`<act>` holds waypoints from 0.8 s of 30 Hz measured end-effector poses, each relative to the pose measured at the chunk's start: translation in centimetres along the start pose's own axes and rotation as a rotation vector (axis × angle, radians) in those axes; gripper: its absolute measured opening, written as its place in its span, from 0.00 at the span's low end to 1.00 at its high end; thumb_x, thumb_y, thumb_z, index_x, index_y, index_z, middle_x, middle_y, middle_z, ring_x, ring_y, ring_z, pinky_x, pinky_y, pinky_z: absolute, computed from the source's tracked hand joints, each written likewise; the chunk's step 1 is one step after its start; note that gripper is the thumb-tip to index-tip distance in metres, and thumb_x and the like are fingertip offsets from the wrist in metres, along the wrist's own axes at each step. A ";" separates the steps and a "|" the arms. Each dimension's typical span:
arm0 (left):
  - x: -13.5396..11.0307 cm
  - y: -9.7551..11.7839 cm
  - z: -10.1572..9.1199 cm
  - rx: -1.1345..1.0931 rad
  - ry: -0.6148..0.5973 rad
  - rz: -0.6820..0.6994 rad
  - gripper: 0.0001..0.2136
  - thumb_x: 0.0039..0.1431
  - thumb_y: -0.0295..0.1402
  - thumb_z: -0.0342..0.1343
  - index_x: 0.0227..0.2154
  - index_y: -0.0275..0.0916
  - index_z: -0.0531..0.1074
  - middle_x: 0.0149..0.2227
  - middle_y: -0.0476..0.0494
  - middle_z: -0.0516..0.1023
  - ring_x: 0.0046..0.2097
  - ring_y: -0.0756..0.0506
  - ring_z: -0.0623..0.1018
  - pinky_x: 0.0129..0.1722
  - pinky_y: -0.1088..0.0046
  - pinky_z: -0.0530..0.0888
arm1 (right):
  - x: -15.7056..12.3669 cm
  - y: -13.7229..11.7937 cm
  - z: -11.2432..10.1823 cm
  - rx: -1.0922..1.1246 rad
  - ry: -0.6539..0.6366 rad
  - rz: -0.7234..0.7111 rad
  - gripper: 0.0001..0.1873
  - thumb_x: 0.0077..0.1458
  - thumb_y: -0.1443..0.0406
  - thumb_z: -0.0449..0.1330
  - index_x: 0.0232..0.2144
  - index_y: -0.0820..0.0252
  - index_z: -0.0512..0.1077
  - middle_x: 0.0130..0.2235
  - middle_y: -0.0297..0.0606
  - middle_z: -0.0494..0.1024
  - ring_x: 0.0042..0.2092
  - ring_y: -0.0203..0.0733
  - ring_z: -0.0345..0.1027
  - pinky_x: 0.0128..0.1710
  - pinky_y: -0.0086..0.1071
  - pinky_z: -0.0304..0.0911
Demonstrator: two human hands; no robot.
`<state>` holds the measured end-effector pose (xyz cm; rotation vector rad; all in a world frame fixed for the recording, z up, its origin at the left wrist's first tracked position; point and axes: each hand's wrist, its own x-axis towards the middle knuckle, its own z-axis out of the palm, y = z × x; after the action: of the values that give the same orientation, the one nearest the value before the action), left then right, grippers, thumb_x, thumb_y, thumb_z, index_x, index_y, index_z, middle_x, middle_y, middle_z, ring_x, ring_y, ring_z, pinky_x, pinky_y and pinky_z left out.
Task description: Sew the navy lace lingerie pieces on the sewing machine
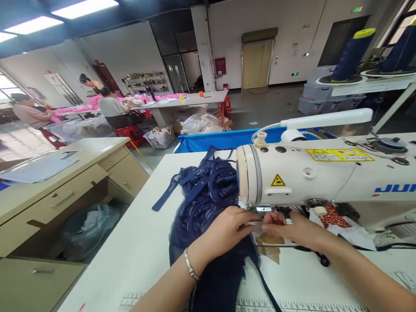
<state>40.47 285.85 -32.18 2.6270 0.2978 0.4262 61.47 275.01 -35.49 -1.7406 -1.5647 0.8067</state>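
Note:
A pile of navy lace fabric (204,203) with loose straps lies on the white sewing table (143,242), left of a cream industrial sewing machine (308,175). My left hand (227,227) rests on the fabric, fingers pinching a small piece right under the machine's needle area (269,211). My right hand (286,227) meets it from the right, fingertips closed on the same spot. The needle itself is hidden by the fingers. A silver bracelet sits on my left wrist.
Beige drawers (65,190) stand at the left with a bag beneath. A white lamp arm (328,118) and navy thread cones (352,54) rise above the machine. A blue bin (224,139) lies behind the table. Other people work at a far table (191,100).

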 end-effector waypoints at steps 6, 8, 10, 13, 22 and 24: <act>-0.1 -0.8 1.0 -0.038 0.055 -0.010 0.08 0.65 0.31 0.55 0.44 0.39 0.75 0.41 0.46 0.80 0.42 0.47 0.77 0.45 0.71 0.71 | 0.6 -0.8 4.2 0.567 -0.160 0.200 0.25 0.53 0.43 0.58 0.32 0.60 0.68 0.27 0.31 0.70 0.28 0.31 0.60 0.23 0.23 0.53; -0.2 -1.1 0.9 -0.136 0.065 -0.036 0.07 0.65 0.31 0.55 0.42 0.40 0.76 0.40 0.47 0.80 0.42 0.48 0.77 0.44 0.74 0.71 | 0.8 -0.8 4.8 0.593 -0.110 0.200 0.27 0.52 0.41 0.58 0.34 0.60 0.68 0.28 0.31 0.70 0.28 0.31 0.61 0.23 0.23 0.53; -0.2 -1.4 0.7 -0.216 0.076 -0.070 0.06 0.64 0.31 0.55 0.39 0.40 0.76 0.37 0.47 0.79 0.40 0.49 0.77 0.43 0.75 0.71 | 0.9 -0.8 5.3 0.598 -0.082 0.193 0.29 0.51 0.39 0.57 0.35 0.59 0.68 0.29 0.31 0.70 0.26 0.31 0.61 0.22 0.23 0.54; -0.3 -1.8 0.7 -0.227 0.071 -0.105 0.06 0.64 0.32 0.55 0.35 0.39 0.77 0.34 0.47 0.79 0.39 0.48 0.76 0.41 0.74 0.71 | 1.2 -0.9 6.0 0.576 -0.055 0.199 0.30 0.48 0.38 0.55 0.33 0.58 0.66 0.29 0.30 0.69 0.24 0.31 0.59 0.19 0.24 0.53; -0.2 -1.7 1.0 -0.109 0.055 -0.112 0.05 0.60 0.26 0.55 0.32 0.40 0.75 0.32 0.49 0.78 0.38 0.48 0.76 0.41 0.73 0.69 | 1.3 -2.2 5.2 0.503 -0.064 0.194 0.23 0.52 0.43 0.55 0.28 0.57 0.63 0.23 0.27 0.68 0.19 0.30 0.56 0.18 0.25 0.51; -0.2 -1.8 1.1 -0.092 0.050 -0.113 0.05 0.60 0.26 0.55 0.33 0.41 0.75 0.33 0.49 0.78 0.38 0.48 0.76 0.42 0.72 0.69 | 1.2 -2.3 5.1 0.481 -0.067 0.196 0.21 0.55 0.46 0.55 0.28 0.57 0.64 0.23 0.26 0.68 0.19 0.29 0.57 0.19 0.24 0.52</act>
<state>40.44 286.88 -34.04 2.4985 0.4302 0.4563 56.15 276.71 -36.72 -1.5305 -1.1264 1.2332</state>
